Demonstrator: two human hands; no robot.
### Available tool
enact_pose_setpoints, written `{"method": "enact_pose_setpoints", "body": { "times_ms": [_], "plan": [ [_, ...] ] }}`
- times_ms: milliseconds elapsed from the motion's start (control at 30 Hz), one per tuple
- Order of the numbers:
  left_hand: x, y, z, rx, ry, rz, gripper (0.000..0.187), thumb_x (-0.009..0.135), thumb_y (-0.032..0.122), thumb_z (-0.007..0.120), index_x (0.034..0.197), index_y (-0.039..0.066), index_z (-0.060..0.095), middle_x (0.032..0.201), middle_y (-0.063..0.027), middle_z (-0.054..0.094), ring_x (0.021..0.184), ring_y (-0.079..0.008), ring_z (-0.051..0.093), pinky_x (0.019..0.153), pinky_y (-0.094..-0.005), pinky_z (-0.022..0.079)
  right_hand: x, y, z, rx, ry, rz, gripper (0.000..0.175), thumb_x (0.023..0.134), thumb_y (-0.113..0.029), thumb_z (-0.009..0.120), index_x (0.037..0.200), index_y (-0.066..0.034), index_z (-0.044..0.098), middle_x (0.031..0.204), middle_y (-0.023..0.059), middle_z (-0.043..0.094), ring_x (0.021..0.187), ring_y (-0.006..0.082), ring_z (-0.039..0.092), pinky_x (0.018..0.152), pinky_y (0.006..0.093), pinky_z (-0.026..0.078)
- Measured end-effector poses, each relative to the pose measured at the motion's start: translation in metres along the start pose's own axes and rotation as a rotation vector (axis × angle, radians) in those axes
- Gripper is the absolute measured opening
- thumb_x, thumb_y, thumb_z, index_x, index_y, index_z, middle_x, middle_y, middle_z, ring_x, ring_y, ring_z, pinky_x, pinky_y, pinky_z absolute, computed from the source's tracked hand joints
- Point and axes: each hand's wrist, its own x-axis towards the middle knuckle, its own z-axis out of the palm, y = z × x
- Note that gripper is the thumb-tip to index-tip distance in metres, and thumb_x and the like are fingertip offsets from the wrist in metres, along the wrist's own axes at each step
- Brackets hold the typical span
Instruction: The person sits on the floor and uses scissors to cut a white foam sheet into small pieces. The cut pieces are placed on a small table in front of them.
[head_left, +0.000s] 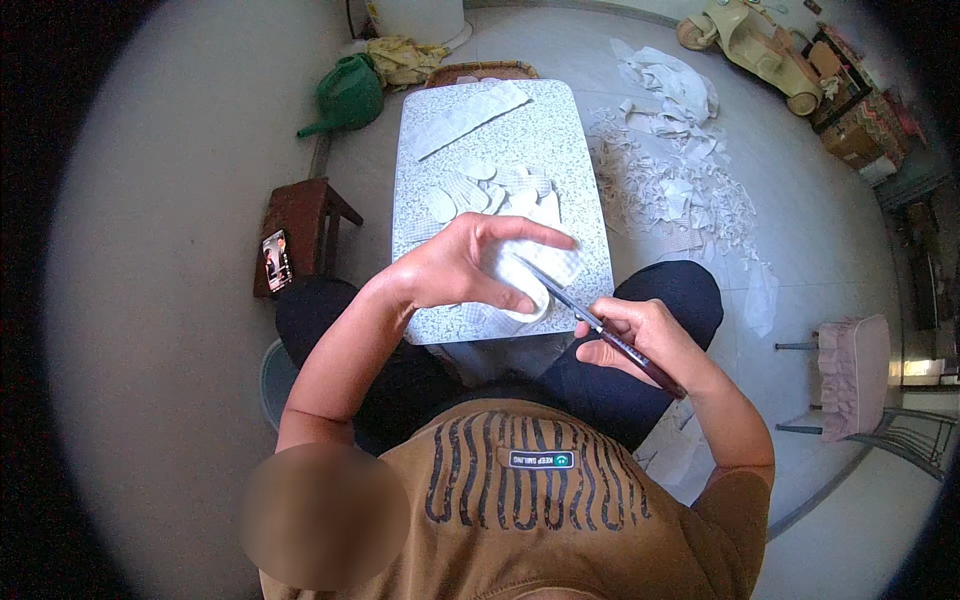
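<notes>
My left hand (480, 262) grips a white fabric piece (531, 289) with a curved edge over the near half of a small speckled table (577, 150). In my right hand (637, 334) is a pair of scissors (592, 319) with dark handles; the blades point up and left against the fabric. How far the blades are apart cannot be told. Beyond my left hand lie several cut oval fabric pieces (465, 191), some checked. A long pale fabric strip (472, 120) lies at the table's far end.
Fabric scraps (682, 172) cover the floor right of the table. At left stand a wooden stool (292, 210) bearing a phone (277, 260) and a green watering can (351, 94). A woven basket (484, 71) sits behind the table; a chair (855, 375) stands at right.
</notes>
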Motion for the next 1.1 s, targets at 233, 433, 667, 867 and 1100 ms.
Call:
{"method": "enact_pose_setpoints", "body": {
  "times_ms": [233, 433, 667, 867, 1100],
  "plan": [
    [0.001, -0.003, 0.001, -0.049, -0.021, -0.058, 0.071, 0.069, -0.007, 0.090, 0.136, 0.000, 0.067, 0.133, -0.0084, 0.069, 0.121, -0.0160, 0.062, 0.106, -0.0334, 0.050, -0.003, 0.007, 0.000, 0.036, 0.010, -0.024, 0.028, 0.090, -0.021, 0.084, 0.089, 0.0003, 0.066, 0.072, 0.0058, 0.069, 0.072, 0.0034, 0.060, 0.062, 0.0280, 0.050],
    [0.000, -0.004, -0.005, -0.150, 0.001, -0.093, 0.063, 0.074, -0.002, 0.087, 0.133, 0.004, 0.069, 0.137, -0.0133, 0.068, 0.132, -0.0237, 0.060, 0.117, -0.0405, 0.043, -0.004, 0.009, -0.004, -0.023, 0.014, -0.036, 0.028, 0.090, -0.020, 0.084, 0.088, 0.0008, 0.066, 0.073, 0.0071, 0.071, 0.073, 0.0036, 0.062, 0.063, 0.0287, 0.051],
    [-0.008, -0.017, -0.020, -0.190, 0.058, -0.093, 0.055, 0.079, -0.011, 0.081, 0.132, -0.003, 0.067, 0.128, -0.0080, 0.071, 0.110, -0.0112, 0.065, 0.096, -0.0279, 0.052, -0.001, 0.016, 0.003, 0.046, 0.027, -0.051, 0.028, 0.091, -0.022, 0.084, 0.089, 0.0006, 0.067, 0.073, 0.0071, 0.070, 0.073, 0.0031, 0.061, 0.064, 0.0285, 0.051],
    [-0.008, -0.016, -0.015, -0.179, 0.034, -0.089, 0.057, 0.078, -0.010, 0.083, 0.132, -0.003, 0.067, 0.130, -0.0091, 0.070, 0.111, -0.0120, 0.066, 0.094, -0.0277, 0.055, 0.009, 0.012, 0.011, 0.010, 0.016, -0.001, 0.031, 0.090, -0.026, 0.085, 0.094, -0.0005, 0.067, 0.073, 0.0067, 0.069, 0.072, 0.0037, 0.059, 0.065, 0.0289, 0.051],
    [-0.008, -0.017, -0.018, -0.199, 0.032, -0.073, 0.053, 0.077, -0.009, 0.083, 0.128, 0.003, 0.072, 0.131, -0.0104, 0.072, 0.121, -0.0165, 0.065, 0.106, -0.0336, 0.051, 0.011, 0.003, 0.013, 0.021, 0.034, -0.019, 0.026, 0.090, -0.018, 0.084, 0.092, 0.0009, 0.066, 0.076, 0.0082, 0.072, 0.078, 0.0048, 0.065, 0.066, 0.0287, 0.053]
  ]
}}
